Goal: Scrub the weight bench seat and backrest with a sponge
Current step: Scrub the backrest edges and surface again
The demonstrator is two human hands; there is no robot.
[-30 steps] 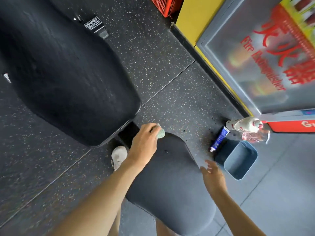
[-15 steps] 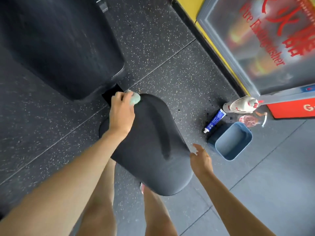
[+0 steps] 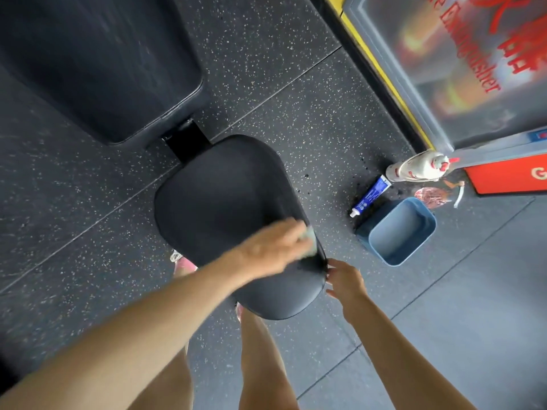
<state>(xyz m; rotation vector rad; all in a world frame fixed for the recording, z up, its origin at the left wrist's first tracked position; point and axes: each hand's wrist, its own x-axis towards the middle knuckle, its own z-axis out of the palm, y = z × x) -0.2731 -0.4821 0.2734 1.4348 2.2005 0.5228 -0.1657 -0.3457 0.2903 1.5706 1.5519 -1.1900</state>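
Sponge (image 3: pixel 309 233), pale green, sits under the left hand (image 3: pixel 270 247), pressed to the right edge of the seat (image 3: pixel 219 199); only a corner shows past the fingers, and the frame is motion-blurred there. Left hand is closed around the sponge, palm down. Right hand (image 3: pixel 344 281) is empty, fingers loosely spread, just beside the seat's near right corner; contact with the pad cannot be told. Backrest (image 3: pixel 97 63) lies beyond the seat across a short black bracket, untouched by either hand. Judgement: sponge is light, soft and compressible, likely damp, so it should be held from above with fingers over the top and thumb on the side, pressure through the palm. Seat pad looks like smooth vinyl over foam: firm, slightly yielding, slippery when wet, so strokes near the rim may slide off. On the floor to the right, well apart from the seat: blue tub (image 3: pixel 399 232), tube (image 3: pixel 370 195), white bottle (image 3: pixel 420 167).
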